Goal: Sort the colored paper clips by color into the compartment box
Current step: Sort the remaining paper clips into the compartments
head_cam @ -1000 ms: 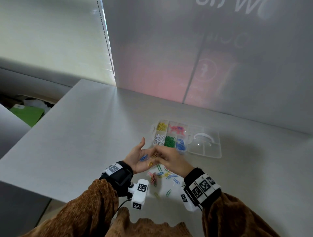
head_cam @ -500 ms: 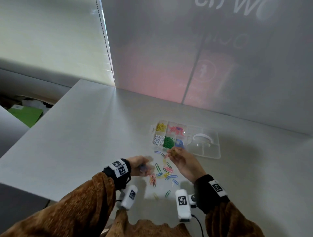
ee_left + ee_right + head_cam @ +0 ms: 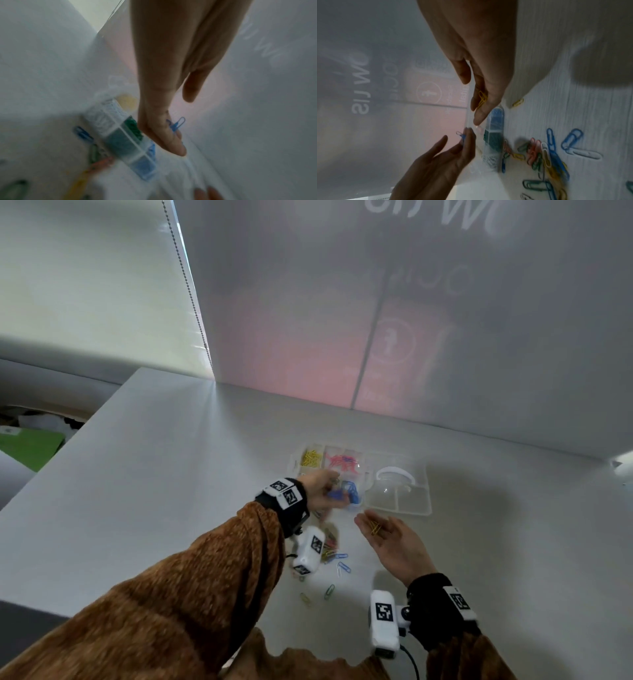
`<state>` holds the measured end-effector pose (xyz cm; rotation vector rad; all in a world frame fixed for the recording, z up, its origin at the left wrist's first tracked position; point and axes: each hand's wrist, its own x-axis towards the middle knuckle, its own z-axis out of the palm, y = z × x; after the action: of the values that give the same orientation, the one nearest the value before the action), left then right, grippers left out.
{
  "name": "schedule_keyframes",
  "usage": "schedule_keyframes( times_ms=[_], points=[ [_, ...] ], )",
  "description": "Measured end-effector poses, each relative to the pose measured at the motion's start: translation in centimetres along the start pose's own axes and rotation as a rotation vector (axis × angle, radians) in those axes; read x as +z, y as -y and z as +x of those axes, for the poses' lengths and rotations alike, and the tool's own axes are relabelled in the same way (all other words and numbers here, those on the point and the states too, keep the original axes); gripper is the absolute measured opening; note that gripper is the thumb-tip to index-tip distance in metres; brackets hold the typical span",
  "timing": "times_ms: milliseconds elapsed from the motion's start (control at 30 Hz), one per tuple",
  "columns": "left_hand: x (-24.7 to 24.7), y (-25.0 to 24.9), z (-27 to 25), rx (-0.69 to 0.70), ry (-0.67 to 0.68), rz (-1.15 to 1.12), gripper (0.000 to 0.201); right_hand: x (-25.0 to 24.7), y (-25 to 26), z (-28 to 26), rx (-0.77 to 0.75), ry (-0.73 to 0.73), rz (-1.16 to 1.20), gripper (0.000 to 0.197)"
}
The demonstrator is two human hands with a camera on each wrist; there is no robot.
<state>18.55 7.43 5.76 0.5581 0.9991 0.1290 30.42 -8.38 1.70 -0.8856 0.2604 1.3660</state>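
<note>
The clear compartment box lies on the white table with yellow, pink, white, green and blue clips in separate cells. My left hand hovers over its near-right corner by the blue cell. Its fingers are straight and its thumb held apart, with blue clips lying on the fingers. My right hand floats palm up just in front of the box, fingers relaxed, carrying a few yellow clips. Mixed loose clips lie on the table under my left wrist.
The box's clear lid lies open flat to the right of the cells. A frosted partition wall stands behind the box. Single clips lie scattered toward the table's near edge. The table's left edge drops to a lower area.
My left hand has moved from beside the loose pile forward to over the box's blue cell, fingers uncurled. My right hand has drawn back from the box front and turned palm up.
</note>
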Motion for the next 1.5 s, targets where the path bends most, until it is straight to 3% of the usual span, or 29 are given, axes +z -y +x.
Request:
schedule_keyframes(
  times_ms=[133,267,367,433,533,700,800,967,1033,1133,1233,1300,1400,1500],
  points=[
    [2.4,-1.1,1.0,0.081,0.036,0.12,0.024,-0.4,1.1,-0.1,-0.033,-0.009,-0.042,0.05],
    [1.8,-1.2,1.4,0.01,0.159,0.297,0.04,-0.4,1.9,0.1,-0.04,-0.012,-0.047,0.046],
    [-0.1,-1.5,0.7,0.05,0.185,0.315,0.028,0.2,2.3,0.7,-0.035,-0.031,-0.054,0.034],
    [-2.4,-1.5,-0.4,0.12,0.135,0.25,0.02,1.2,2.6,1.3,-0.03,-0.031,-0.088,0.029],
    [-6.9,-0.4,-2.5,0.209,-0.006,0.261,0.026,4.1,3.3,3.0,-0.001,-0.011,-0.17,0.025],
    [-13.6,3.4,-4.3,0.248,-0.378,0.945,0.022,10.9,3.3,6.9,0.053,0.022,-0.385,0.03],
    [-15.0,4.8,-4.5,0.156,-0.436,1.336,0.036,14.6,2.1,9.3,0.04,-0.018,-0.539,0.035],
    [-14.0,6.7,-4.5,0.085,-0.455,1.472,0.044,17.2,0.8,11.0,0.02,-0.017,-0.859,0.048],
    [-13.5,7.3,-4.3,0.092,-0.451,1.483,0.051,16.7,1.2,10.3,-0.023,-0.011,-0.928,0.042],
    [-12.7,8.1,-3.8,0.175,-0.386,1.521,0.084,13.5,2.2,7.3,-0.156,0.077,-1.029,0.029],
    [-11.7,8.7,-3.1,0.233,-0.335,1.652,0.106,7.7,3.4,4.5,-0.268,0.02,-1.368,0.025],
    [-11.0,8.8,-2.5,0.28,-0.32,1.771,0.112,3.1,3.6,4.1,-0.207,-0.098,-1.681,0.019],
    [-9.8,8.7,-1.4,0.346,-0.271,1.965,0.131,-1.8,2.2,3.4,-0.075,-0.207,-1.95,0.039],
    [-8.4,9.1,-0.5,0.376,-0.279,1.998,0.147,-3.1,-1.3,2.4,-0.255,-0.166,-1.966,0.045]
  ],
)
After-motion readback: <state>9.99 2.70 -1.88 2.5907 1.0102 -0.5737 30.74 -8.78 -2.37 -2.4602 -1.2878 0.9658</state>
